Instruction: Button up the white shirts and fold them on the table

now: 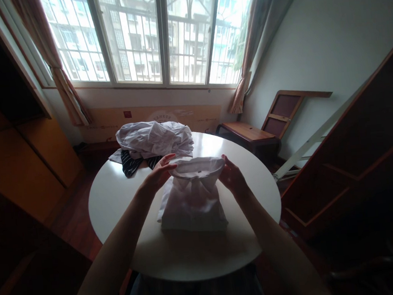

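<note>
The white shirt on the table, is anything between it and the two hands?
No. The left hand and the right hand both touch the collar of the folded white shirt; the heap of clothes lies behind it.

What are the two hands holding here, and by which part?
The folded white shirt on the round table, at its collar: left hand on the collar's left end, right hand on its right end.
</note>
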Demonstrator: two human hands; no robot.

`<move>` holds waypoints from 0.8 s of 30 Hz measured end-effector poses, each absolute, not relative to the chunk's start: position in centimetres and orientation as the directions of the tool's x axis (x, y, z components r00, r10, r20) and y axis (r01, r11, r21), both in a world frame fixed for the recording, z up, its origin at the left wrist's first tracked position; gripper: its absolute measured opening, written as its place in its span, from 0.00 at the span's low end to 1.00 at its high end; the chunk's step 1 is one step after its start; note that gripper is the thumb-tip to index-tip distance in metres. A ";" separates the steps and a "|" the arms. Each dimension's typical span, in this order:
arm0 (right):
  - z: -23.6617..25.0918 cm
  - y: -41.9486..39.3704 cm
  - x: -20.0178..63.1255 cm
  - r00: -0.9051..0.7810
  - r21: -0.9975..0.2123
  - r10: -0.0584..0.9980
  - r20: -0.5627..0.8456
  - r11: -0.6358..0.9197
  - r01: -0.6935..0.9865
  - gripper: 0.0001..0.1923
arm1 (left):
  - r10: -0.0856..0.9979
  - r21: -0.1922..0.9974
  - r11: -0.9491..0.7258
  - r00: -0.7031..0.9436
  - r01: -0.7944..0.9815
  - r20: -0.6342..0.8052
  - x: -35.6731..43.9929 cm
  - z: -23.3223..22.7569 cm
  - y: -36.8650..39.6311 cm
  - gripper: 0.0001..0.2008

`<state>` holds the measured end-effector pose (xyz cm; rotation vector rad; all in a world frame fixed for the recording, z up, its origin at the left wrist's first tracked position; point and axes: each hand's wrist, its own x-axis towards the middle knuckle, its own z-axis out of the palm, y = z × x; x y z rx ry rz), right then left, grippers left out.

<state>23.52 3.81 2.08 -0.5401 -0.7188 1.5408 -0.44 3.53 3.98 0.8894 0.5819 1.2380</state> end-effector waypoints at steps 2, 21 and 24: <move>2.1 3.9 23.8 -0.119 -0.753 0.990 0.070 -0.025 -0.658 0.08 | 0.960 0.874 0.033 0.258 -0.484 0.107 -0.6 3.9 3.6 0.21; 3.4 5.3 25.4 -0.122 -0.549 0.932 0.341 0.303 0.779 0.07 | 0.909 0.842 -0.371 -0.031 0.391 0.415 -1.3 3.0 5.2 0.08; 4.3 4.9 25.5 -0.197 -0.380 0.906 0.376 0.344 0.858 0.06 | 0.895 0.738 -0.412 0.088 0.534 0.436 -1.5 3.4 5.2 0.10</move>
